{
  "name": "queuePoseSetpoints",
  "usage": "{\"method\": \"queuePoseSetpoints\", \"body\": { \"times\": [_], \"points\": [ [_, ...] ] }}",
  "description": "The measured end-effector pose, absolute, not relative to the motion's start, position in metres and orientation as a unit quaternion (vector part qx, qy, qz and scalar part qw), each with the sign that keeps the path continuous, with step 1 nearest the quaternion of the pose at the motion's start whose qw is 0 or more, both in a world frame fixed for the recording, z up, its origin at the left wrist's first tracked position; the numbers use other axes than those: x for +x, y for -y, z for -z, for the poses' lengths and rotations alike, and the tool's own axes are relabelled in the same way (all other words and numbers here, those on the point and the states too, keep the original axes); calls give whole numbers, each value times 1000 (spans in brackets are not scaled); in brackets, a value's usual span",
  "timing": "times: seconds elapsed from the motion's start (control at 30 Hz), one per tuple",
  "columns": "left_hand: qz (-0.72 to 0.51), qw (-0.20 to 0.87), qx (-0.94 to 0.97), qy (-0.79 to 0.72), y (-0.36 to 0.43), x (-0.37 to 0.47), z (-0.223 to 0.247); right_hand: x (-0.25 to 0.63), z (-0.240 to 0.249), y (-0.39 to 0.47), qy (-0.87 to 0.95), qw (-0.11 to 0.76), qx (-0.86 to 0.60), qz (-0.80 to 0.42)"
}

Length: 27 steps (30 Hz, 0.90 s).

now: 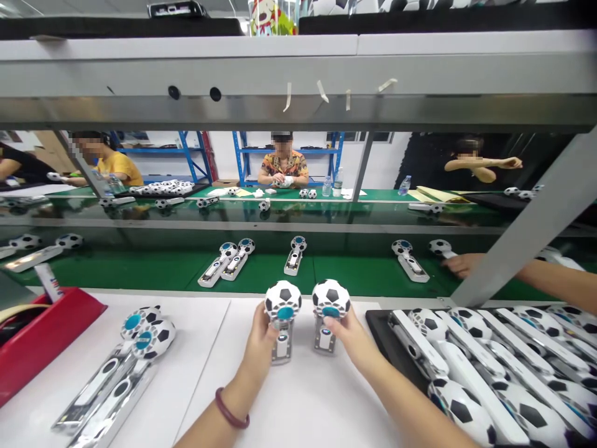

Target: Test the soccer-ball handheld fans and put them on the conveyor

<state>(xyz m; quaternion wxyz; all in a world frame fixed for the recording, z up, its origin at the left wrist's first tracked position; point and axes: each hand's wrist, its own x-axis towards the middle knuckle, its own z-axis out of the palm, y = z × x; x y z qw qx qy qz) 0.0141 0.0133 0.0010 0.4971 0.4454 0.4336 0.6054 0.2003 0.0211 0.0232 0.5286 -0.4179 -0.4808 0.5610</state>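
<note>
My left hand [261, 336] is closed around a soccer-ball-headed handheld device [283, 302], with its turquoise disc facing me. A matching soccer-ball-headed device [331, 298] is gripped in my right hand [347, 333], thumb over its neck. Both stand roughly upright, side by side and slightly apart, above the white worktop [298, 410]. Their lower ends show a clear casing with a white part inside. Two more of these devices lie on the left, one with its ball [153, 339] overlapping the other's ball [133, 322].
A black tray [380, 320] full of devices sits at right. Beyond the worktop runs a green conveyor belt [153, 267] carrying several devices. A co-worker's hand [461, 264] reaches over it behind a slanted metal post [527, 218]. At left stands a red bin [51, 342]; a shelf [298, 74] spans overhead.
</note>
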Motion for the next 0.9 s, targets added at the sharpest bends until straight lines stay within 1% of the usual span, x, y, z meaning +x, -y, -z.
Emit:
{"method": "queuePoseSetpoints", "body": {
  "times": [0.07,0.13,0.2,0.27,0.37,0.43,0.9],
  "points": [
    [-550,555,445,-438,-10,17,13,198,-14,-23,478,492,-420,-593],
    [-510,637,394,-423,-6,22,20,193,-8,-23,466,474,-416,-621],
    [-495,709,316,-391,-2,26,21,188,-6,-20,444,474,-411,-640],
    [-494,745,275,-354,2,27,17,184,-7,-15,417,469,-393,-671],
    [-486,764,292,-307,7,24,8,183,-11,-7,378,448,-336,-737],
    [-475,771,299,-300,9,21,3,185,-14,-4,363,438,-316,-759],
    [-440,766,322,-341,13,22,-5,190,-21,-6,351,422,-327,-769]
  ]
}}
